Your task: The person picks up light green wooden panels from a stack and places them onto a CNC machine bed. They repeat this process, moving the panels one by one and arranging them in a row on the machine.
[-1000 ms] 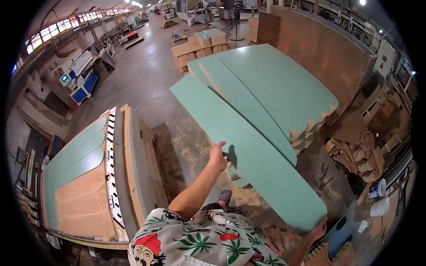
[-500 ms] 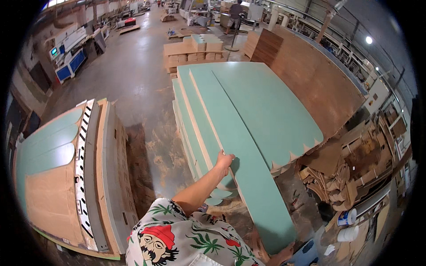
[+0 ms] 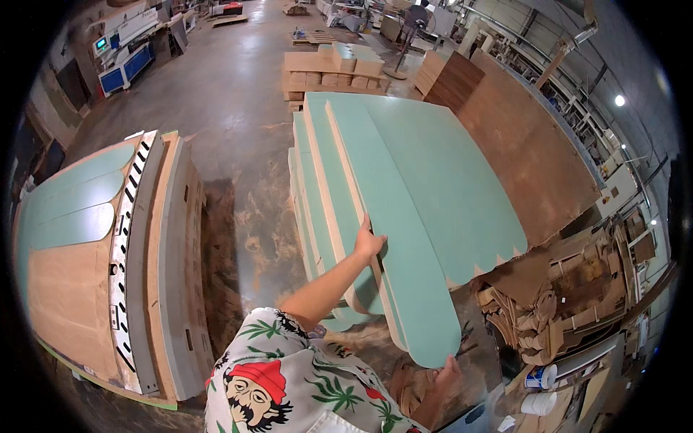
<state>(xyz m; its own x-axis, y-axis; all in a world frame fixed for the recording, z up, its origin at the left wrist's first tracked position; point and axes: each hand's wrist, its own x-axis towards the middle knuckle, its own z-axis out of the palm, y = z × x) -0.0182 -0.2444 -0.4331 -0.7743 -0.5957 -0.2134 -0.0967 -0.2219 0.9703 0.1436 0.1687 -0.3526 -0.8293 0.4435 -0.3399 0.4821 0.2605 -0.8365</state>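
Note:
A long pale-green panel (image 3: pixel 408 274) with a rounded near end lies along the left of a stack of similar green panels (image 3: pixel 462 180). Its near end juts out past the scalloped ends of the others. My left hand (image 3: pixel 369 242) grips the panel's left edge partway along, thumb over the top face and the other fingers mostly hidden below. At the rounded near end, my right hand (image 3: pixel 446 375) holds the rim at its right corner. Lower layers of green panels with pale raw edges step out to the left under it.
On the left stands another stack with a brown board (image 3: pixel 76 310), green rounded panels and a slotted white strip (image 3: pixel 132 195). Brown offcuts (image 3: pixel 534 317) and white buckets (image 3: pixel 539 403) lie at the right. A large brown board (image 3: pixel 520 137) leans behind the stack; a pedestal fan (image 3: pixel 413 32) stands farther back.
The held panel has slid away from me, farther onto the stack, and the dark gap beside it has narrowed. Both hands stay on it; my right hand has moved forward with its near end.

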